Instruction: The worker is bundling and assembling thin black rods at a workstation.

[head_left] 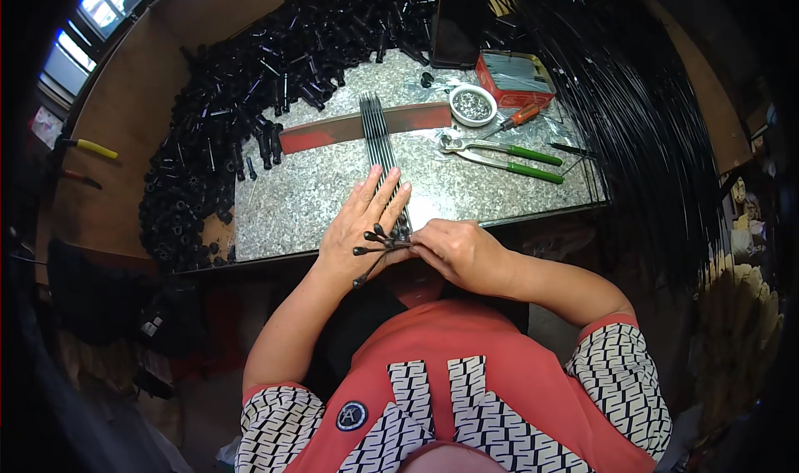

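Observation:
Several thin black rods [379, 136] lie side by side on the speckled grey tabletop [300, 198], pointing away from me. They cross a long reddish-brown strip [329, 134]. My left hand [354, 223] rests flat over their near part, fingers stretched out. By the table's front edge, my right hand [462, 255] is closed in a pinch beside the left palm. From its fingertips a small bunch of thin stems with rounded black ends [379, 238] fans out leftward over my left hand. Where the stems begin is hidden by my fingers.
Black tubular parts [208, 140] are heaped along the table's left and far sides. At the right lie green-handled pincers [508, 158], an orange-handled screwdriver [523, 115], a white cup of small shiny pieces [473, 107], a red box [516, 77] and long black rods [641, 123]. A dark phone-like slab [459, 19] stands behind.

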The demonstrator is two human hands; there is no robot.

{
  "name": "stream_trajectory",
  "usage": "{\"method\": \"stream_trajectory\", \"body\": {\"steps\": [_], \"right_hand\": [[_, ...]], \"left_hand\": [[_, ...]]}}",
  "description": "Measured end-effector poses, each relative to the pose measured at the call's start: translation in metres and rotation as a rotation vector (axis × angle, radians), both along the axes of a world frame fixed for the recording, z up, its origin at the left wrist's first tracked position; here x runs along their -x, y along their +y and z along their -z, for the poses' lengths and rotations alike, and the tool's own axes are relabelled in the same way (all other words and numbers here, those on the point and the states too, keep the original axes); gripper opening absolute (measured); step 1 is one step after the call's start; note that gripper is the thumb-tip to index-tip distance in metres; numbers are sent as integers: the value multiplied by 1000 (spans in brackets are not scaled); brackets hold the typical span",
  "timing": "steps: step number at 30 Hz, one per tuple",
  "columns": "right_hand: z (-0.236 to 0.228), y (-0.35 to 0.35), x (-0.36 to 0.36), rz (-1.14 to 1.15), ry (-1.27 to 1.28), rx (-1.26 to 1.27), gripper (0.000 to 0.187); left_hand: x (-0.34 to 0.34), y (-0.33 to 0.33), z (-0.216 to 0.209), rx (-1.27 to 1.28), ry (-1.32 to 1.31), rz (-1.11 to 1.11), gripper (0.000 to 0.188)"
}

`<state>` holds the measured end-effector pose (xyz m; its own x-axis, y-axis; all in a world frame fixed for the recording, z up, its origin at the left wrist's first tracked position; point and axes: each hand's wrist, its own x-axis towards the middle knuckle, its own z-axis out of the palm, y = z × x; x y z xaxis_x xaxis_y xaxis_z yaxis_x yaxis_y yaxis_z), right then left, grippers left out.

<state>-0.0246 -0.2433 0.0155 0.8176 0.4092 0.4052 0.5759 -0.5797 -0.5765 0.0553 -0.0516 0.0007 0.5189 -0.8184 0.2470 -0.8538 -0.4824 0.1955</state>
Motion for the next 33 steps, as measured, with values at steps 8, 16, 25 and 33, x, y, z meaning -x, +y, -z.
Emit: {"method": "stream_trajectory", "body": {"steps": [8,16,25,33], "right_hand": [[0,-11,-3,-101,123,-13,18],[-48,-87,-70,213,-305,105,14],[-47,-203,-160,707,-13,741,13],[-38,-212,-160,668,-125,880,16]], "left_hand": [[-5,-2,1,26,-72,42,67],[-2,-4,-6,24,-45,26,92],[0,-6,-10,-82,-14,-73,102],[-2,-7,-13,-84,23,-51,96]]}}
